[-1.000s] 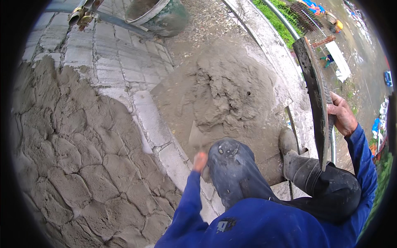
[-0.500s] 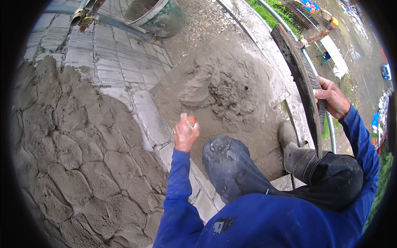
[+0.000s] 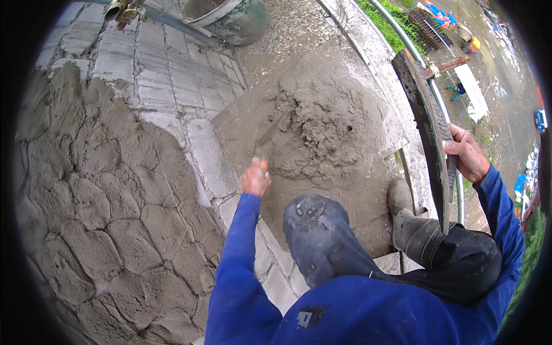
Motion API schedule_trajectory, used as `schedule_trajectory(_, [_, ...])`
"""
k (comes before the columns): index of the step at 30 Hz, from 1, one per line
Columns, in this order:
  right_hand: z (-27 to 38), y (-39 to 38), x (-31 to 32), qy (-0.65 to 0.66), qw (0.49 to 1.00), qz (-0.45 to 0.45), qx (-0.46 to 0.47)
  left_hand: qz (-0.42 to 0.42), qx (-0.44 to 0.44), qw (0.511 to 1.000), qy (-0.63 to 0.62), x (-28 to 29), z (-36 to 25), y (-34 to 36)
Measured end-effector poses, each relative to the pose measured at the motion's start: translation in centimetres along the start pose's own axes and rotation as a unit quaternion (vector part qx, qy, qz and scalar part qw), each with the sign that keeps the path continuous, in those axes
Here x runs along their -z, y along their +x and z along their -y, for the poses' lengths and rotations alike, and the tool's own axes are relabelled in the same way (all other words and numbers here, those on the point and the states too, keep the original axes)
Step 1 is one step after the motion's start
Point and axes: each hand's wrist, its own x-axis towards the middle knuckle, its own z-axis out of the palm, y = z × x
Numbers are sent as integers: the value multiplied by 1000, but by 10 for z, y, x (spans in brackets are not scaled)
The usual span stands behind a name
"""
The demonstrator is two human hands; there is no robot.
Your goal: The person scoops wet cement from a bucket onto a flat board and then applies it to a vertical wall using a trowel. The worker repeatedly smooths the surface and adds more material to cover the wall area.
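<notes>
My left hand point(image 3: 255, 177) is closed round the orange-tipped handle of a trowel. The trowel's blade point(image 3: 269, 134), blurred and grey with mortar, points away from me at the left side of a wet mortar heap point(image 3: 328, 121). The heap lies on a mortar-smeared board point(image 3: 299, 198) in front of my bent knee. Over at the right, my right hand point(image 3: 468, 156) has its fingers closed on a dark weathered plank point(image 3: 424, 118) that stands on edge along the scaffold; part of the grip is hidden.
Left of me, thick mortar point(image 3: 126, 201) covers part of a block wall point(image 3: 109, 52), with a thin string point(image 3: 167, 184) across it. A dirty bucket point(image 3: 238, 23) stands ahead. Beyond the metal rail point(image 3: 397, 29), the ground point(image 3: 506, 115) lies far below.
My left hand has moved slightly left and down, and the trowel blade now shows at the heap's left side. My right hand keeps its hold on the plank. The view has shifted a little.
</notes>
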Motion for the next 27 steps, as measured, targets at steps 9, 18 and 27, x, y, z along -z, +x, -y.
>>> schedule_trajectory(9, [-8,-8,5,1,1000,-21,12,170,-39,983,55,19,-5,-70])
schedule_trajectory(18, [3,-11,-14,-5,1000,-4,3,102,-58,992,40,-5,-9,-37])
schedule_trajectory(27, [-3,-11,-12,-11,1000,-9,-13,352,77,858,-365,11,4,-38])
